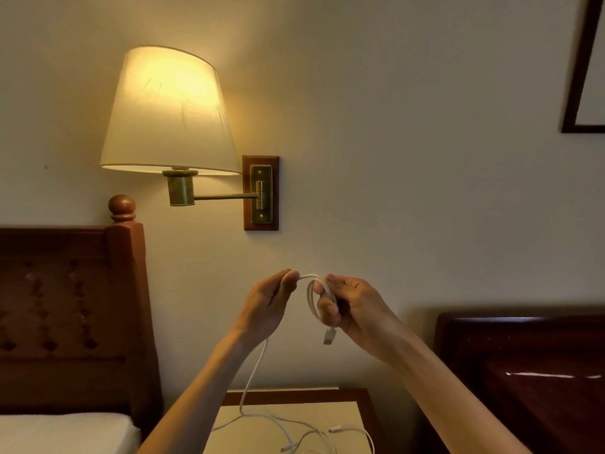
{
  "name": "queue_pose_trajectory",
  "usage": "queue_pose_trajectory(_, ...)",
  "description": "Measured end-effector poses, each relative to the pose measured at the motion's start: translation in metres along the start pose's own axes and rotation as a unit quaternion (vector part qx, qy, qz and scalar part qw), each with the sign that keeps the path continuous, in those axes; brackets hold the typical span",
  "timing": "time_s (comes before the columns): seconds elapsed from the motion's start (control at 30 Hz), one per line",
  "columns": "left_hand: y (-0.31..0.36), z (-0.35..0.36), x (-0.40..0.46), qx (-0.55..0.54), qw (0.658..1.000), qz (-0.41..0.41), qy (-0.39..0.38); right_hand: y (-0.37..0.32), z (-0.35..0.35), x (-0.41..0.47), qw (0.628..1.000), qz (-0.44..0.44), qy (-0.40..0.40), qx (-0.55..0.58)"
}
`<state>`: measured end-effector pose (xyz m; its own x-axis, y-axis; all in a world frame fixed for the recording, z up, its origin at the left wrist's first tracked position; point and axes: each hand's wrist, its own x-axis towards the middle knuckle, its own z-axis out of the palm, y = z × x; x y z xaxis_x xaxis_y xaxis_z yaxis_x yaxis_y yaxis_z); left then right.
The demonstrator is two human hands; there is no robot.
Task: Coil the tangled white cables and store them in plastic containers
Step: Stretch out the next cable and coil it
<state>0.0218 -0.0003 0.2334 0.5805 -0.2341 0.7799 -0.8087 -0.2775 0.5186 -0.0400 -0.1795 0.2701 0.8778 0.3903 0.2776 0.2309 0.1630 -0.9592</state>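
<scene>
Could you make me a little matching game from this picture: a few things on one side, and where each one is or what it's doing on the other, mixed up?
Things:
1. Lamp
2. Plug
3. Right hand
4. Loose cables

States:
A. Lying on the bedside table
B. Lit, fixed to the wall
C. Dangling below the coil
D. Holding the coil

Pairs: 1-B, 2-C, 3-D, 4-A
</scene>
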Motion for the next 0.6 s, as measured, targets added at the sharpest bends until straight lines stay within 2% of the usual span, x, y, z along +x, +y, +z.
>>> queue_pose_trajectory(0.1, -0.023, 0.010, -0.016, -0.050, 0.994, -0.093, 0.032, -0.010, -0.007, 0.004, 0.997, -0.005, -0.007, 0.079)
queue_pose_trajectory(0.17, -0.034, 0.018, -0.029, -0.046, 0.991, -0.123, 0.030, -0.015, -0.011, 0.008, 0.993, -0.015, 0.002, 0.113)
queue_pose_trajectory(0.27, -0.037, 0.030, -0.048, 0.038, 0.992, -0.123, -0.011, -0.020, -0.018, 0.017, 0.989, -0.036, 0.030, 0.137)
queue_pose_trajectory(0.33, -0.029, 0.035, -0.058, 0.121, 0.981, -0.131, -0.071, -0.022, -0.027, 0.023, 0.988, -0.055, 0.047, 0.139)
queue_pose_trajectory(0.5, 0.019, 0.039, -0.053, 0.289, 0.927, -0.063, -0.230, -0.008, -0.025, 0.030, 0.990, -0.082, 0.104, -0.056)
queue_pose_trajectory(0.6, 0.051, 0.031, -0.040, 0.322, 0.920, -0.011, -0.223, 0.005, -0.022, 0.030, 0.981, -0.093, 0.104, -0.138)
